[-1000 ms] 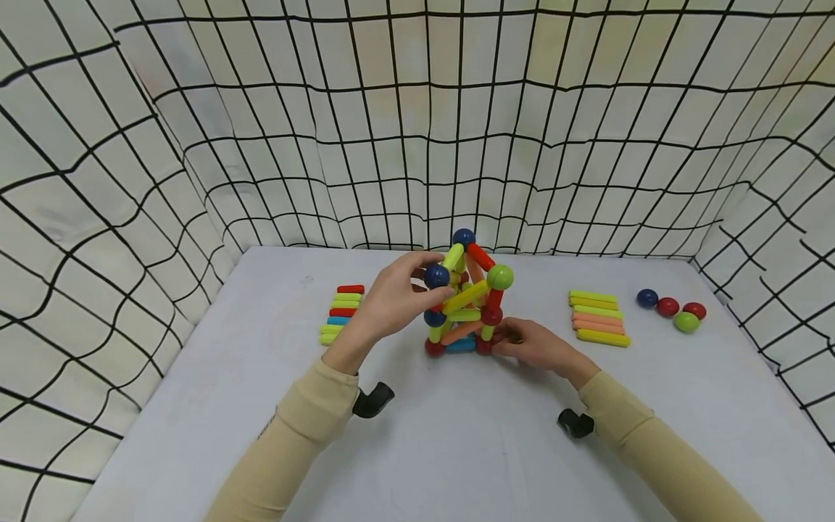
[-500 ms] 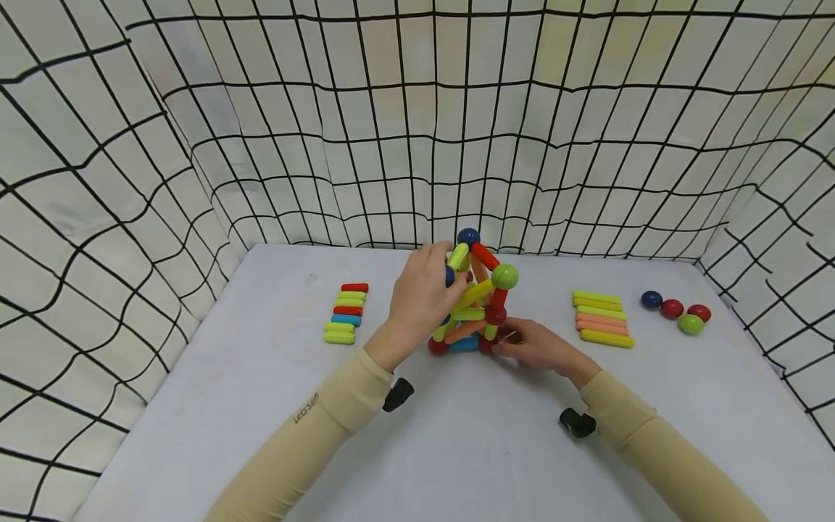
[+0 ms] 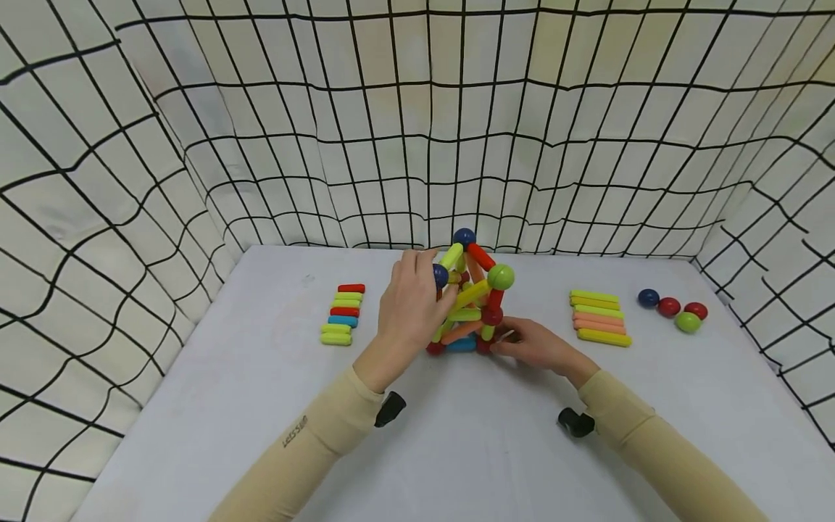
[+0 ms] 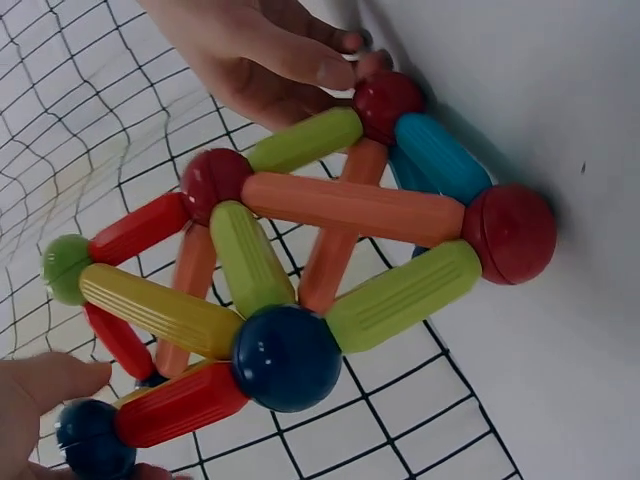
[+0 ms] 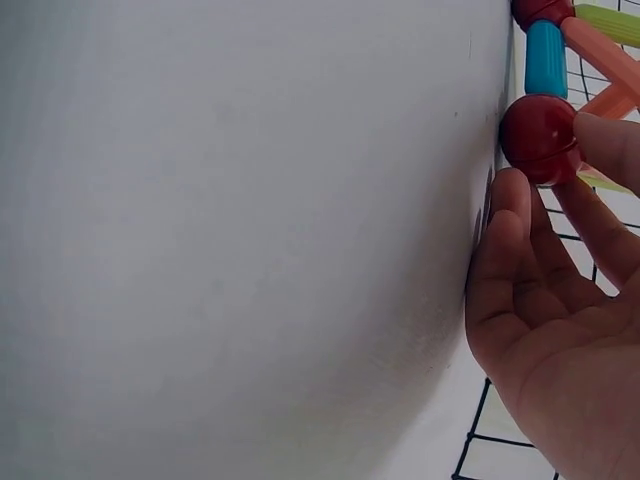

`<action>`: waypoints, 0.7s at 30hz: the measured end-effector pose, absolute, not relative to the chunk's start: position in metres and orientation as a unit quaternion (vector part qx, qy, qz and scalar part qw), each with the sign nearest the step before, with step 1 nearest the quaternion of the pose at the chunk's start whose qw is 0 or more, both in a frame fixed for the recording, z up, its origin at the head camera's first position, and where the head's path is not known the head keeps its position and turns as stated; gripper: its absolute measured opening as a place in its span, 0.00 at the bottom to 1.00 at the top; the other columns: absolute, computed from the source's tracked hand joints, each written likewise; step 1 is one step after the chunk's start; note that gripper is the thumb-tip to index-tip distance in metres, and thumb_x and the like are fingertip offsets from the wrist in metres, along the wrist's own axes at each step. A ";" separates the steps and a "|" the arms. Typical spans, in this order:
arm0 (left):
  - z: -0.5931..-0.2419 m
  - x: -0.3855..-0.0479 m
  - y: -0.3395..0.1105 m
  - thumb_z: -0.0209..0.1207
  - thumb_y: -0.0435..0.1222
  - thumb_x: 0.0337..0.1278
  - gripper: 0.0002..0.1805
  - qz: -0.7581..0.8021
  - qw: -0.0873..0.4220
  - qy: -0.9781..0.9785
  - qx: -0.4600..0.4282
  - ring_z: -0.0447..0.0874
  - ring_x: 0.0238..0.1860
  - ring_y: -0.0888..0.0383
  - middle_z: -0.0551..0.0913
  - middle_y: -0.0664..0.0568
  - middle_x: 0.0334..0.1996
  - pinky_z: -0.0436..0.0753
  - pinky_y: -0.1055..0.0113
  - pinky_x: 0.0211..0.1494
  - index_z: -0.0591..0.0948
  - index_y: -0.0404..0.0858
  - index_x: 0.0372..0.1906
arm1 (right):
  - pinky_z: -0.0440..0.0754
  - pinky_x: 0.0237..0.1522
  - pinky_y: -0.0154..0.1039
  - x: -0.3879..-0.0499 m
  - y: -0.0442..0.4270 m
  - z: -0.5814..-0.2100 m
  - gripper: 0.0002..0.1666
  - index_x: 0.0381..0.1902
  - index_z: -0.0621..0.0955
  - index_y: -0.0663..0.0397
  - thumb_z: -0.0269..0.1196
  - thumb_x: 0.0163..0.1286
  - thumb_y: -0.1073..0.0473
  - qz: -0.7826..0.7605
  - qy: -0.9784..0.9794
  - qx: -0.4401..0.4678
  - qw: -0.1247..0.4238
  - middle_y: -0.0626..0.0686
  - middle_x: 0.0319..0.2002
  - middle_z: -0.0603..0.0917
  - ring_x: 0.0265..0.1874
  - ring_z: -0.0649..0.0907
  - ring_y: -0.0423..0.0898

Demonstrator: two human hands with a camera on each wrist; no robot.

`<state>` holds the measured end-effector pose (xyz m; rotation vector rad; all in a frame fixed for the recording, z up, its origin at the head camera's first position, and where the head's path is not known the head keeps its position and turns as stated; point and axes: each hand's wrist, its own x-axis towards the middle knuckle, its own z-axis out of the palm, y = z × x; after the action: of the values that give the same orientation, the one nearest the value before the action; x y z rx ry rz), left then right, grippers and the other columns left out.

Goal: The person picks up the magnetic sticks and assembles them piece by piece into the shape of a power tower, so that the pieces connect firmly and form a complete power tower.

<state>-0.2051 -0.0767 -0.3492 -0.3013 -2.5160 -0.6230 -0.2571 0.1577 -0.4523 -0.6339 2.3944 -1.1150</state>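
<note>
A structure of coloured magnetic rods and balls (image 3: 464, 315) stands upright on the white table. At its upper left, my left hand (image 3: 412, 301) holds a dark blue ball (image 4: 95, 440) between thumb and fingers. Low on the right side, my right hand (image 3: 538, 344) grips a red corner ball (image 5: 541, 140), with its thumb and fingers around it. A blue rod (image 5: 546, 58) joins that ball to another red one along the base. A green ball (image 3: 501, 276) sits at the upper right, and a dark blue ball (image 3: 464, 238) tops the structure. My left hand hides part of its left side.
Several short rods (image 3: 343, 312) lie in a column on the left. To the right is a row of longer yellow, green and orange rods (image 3: 599, 317). Loose balls (image 3: 668, 307) rest farther right. Netting over white cloth (image 3: 365, 145) walls in the table's back and sides.
My left hand has shifted forward and right around the blue ball, then slightly back, covering more of the structure's left side. The right hand keeps its place at the base.
</note>
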 end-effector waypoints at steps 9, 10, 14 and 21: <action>-0.353 -0.201 -0.087 0.68 0.29 0.54 0.26 -0.316 0.278 -0.897 -0.136 0.86 0.42 0.46 0.78 0.35 0.48 0.86 0.60 0.43 0.72 0.25 0.57 | 0.80 0.46 0.43 -0.250 0.157 -0.453 0.23 0.60 0.77 0.52 0.62 0.69 0.52 -0.404 0.858 -0.234 0.215 0.52 0.52 0.81 0.47 0.80 0.50; -0.353 -0.204 -0.088 0.68 0.29 0.54 0.26 -0.326 0.280 -0.892 -0.140 0.86 0.43 0.46 0.78 0.35 0.48 0.86 0.61 0.43 0.73 0.25 0.57 | 0.80 0.48 0.43 -0.248 0.156 -0.453 0.23 0.60 0.77 0.53 0.62 0.69 0.52 -0.404 0.856 -0.242 0.214 0.52 0.52 0.81 0.49 0.80 0.50; -0.352 -0.221 -0.092 0.66 0.26 0.56 0.25 -0.374 0.262 -0.875 -0.160 0.85 0.43 0.48 0.77 0.36 0.48 0.85 0.62 0.44 0.74 0.25 0.59 | 0.80 0.50 0.44 -0.237 0.153 -0.453 0.23 0.60 0.77 0.54 0.61 0.70 0.52 -0.394 0.847 -0.274 0.227 0.52 0.55 0.80 0.49 0.80 0.49; -0.348 -0.251 -0.101 0.58 0.27 0.65 0.29 -0.458 0.133 -0.857 -0.193 0.82 0.54 0.49 0.79 0.39 0.55 0.81 0.62 0.54 0.67 0.33 0.70 | 0.79 0.53 0.42 -0.222 0.143 -0.447 0.26 0.66 0.74 0.49 0.60 0.72 0.50 -0.360 0.824 -0.354 0.257 0.48 0.55 0.80 0.48 0.79 0.45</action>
<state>-0.2514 -0.1007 -0.3477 -0.5604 -2.4856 -1.3294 -0.2221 0.1435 -0.4473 -0.9602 2.2347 -0.9769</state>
